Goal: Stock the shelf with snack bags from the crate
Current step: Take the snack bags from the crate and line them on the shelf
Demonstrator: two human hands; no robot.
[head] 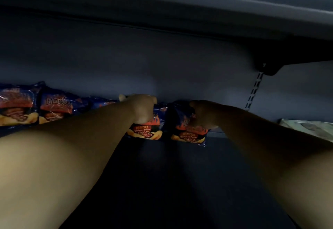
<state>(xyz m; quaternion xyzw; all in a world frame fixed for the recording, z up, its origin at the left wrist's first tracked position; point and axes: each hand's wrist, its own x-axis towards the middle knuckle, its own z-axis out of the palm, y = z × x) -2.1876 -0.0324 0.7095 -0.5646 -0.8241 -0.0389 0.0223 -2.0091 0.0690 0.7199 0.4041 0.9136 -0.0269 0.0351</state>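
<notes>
Bag under left hand: a dark blue snack bag (144,133) with orange flames and "Barbecue Flavor" print stands at the back of the shelf (162,174), its top covered by the hand.
Bag under right hand: a matching bag (189,135) stands just to the right of the first, touching it, its lower edge on the shelf floor.
Left hand: the left hand (142,108) has its fingers curled over the top of its bag and grips it.
Right hand: the right hand (201,115) is curled round the upper right part of its bag and holds it; it lies in shadow.
Row at left: two more bags (36,106) of the same kind stand side by side against the back wall, with another partly hidden behind the left forearm.
Shelf: dark floor, grey back panel (144,66), another shelf board overhead.
Right edge: a slotted upright (254,90) and a pale package (306,127), too blurred to identify.
</notes>
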